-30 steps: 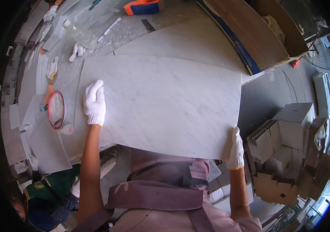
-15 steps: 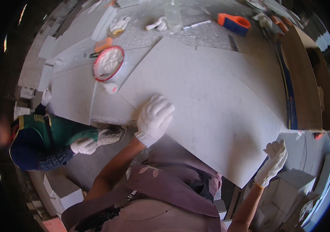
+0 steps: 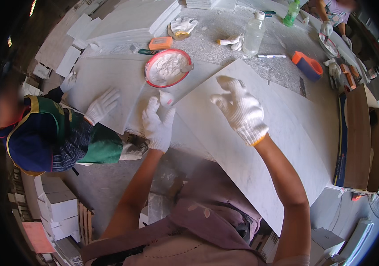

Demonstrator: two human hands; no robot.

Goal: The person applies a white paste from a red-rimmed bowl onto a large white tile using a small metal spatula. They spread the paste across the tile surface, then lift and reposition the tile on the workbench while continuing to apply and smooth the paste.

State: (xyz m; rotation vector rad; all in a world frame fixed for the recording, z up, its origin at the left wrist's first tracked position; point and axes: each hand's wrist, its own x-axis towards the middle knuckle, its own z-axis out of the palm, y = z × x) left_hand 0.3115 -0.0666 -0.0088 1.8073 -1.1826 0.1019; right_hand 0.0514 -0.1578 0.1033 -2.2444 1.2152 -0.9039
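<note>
The left hand (image 3: 157,125), in a white cotton glove, is laid flat with fingers spread on the near corner of a large pale marble slab (image 3: 269,133), nothing being gripped. The right hand (image 3: 242,111), gloved the same way, is held just above the slab's middle with fingers loosely curled and open; whether the stone is touched by it cannot be told. The slab is seen lying across the work surface, slanting from the upper middle down to the lower right, and one long edge hangs over the person's lap.

Just beyond the slab's upper left corner a red-rimmed round tub (image 3: 167,68) of white paste is set, with a small scraper resting at its rim. A small white blob (image 3: 166,98) (paste or a cap, it cannot be told) is seen between the tub and the left hand. Left of the slab a second marble slab (image 3: 105,86) is pressed by the gloved hand (image 3: 102,105) of a co-worker in a green and blue top. Beyond the slab's far edge a clear plastic bottle (image 3: 254,34), a marker pen (image 3: 270,56), an orange block (image 3: 160,43) and spare gloves (image 3: 183,25) are scattered. Off the slab's upper right an orange and blue tool (image 3: 307,65) is lying, and to the right of the slab a brown board (image 3: 357,137) is propped.
</note>
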